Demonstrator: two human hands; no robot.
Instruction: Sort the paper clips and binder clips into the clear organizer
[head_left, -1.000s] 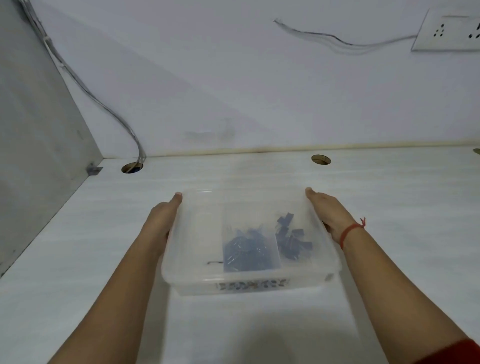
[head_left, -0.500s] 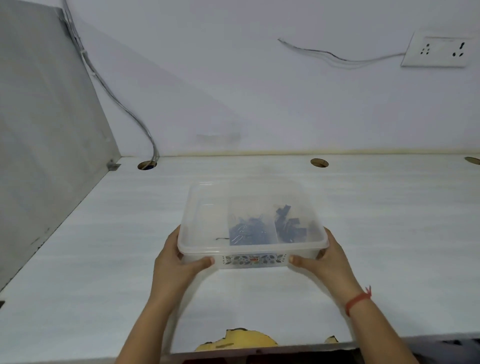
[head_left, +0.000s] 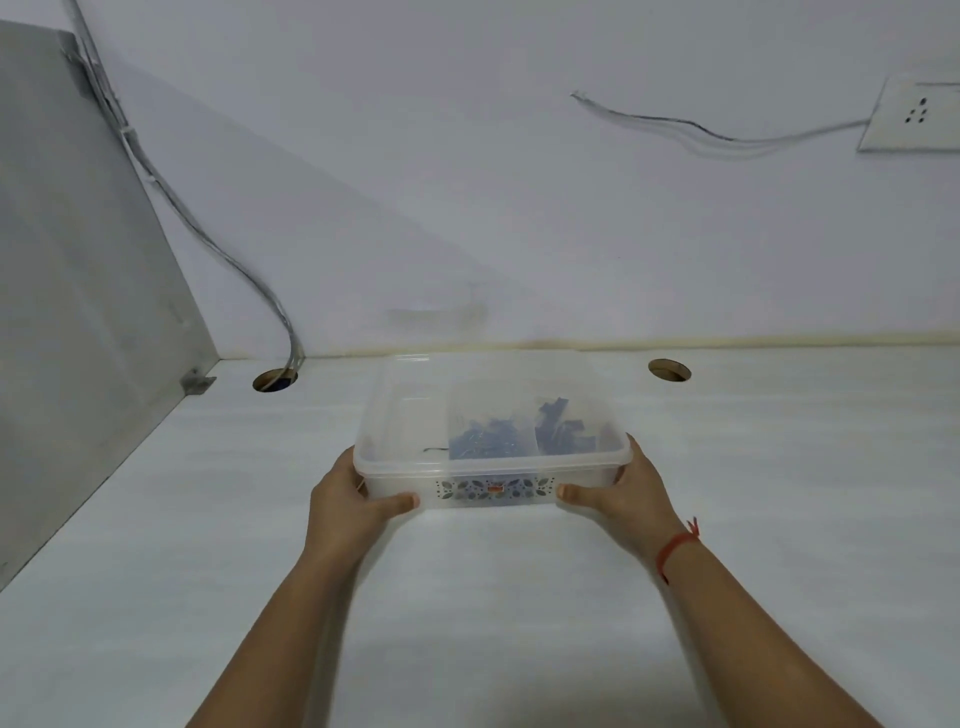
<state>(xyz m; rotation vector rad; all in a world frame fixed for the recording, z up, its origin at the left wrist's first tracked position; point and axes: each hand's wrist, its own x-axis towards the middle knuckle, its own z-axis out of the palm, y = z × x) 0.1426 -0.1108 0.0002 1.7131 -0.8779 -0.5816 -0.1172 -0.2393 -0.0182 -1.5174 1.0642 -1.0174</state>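
A clear plastic organizer box (head_left: 405, 431) with a leaf pattern on its front wall is held between both hands above the white desk (head_left: 156, 571). My left hand (head_left: 345, 506) grips its near left corner, thumb on the front wall. My right hand (head_left: 626, 496), with a red thread at the wrist, grips the near right corner. Inside, an inner compartment holds a pile of dark blue paper clips (head_left: 485, 441). Dark binder clips (head_left: 563, 428) lie to its right. One thin dark clip (head_left: 435, 450) lies alone in the left part.
Two round cable holes are cut in the desk at the back, one on the left (head_left: 274, 380) with a grey cable (head_left: 208, 228) running into it, one on the right (head_left: 669, 370). A grey side panel (head_left: 78, 312) bounds the left. A wall socket (head_left: 914, 114) sits upper right.
Both hands shifted from the box's sides to its near corners and lifted it. The box now sits farther from me, closer to the back wall.
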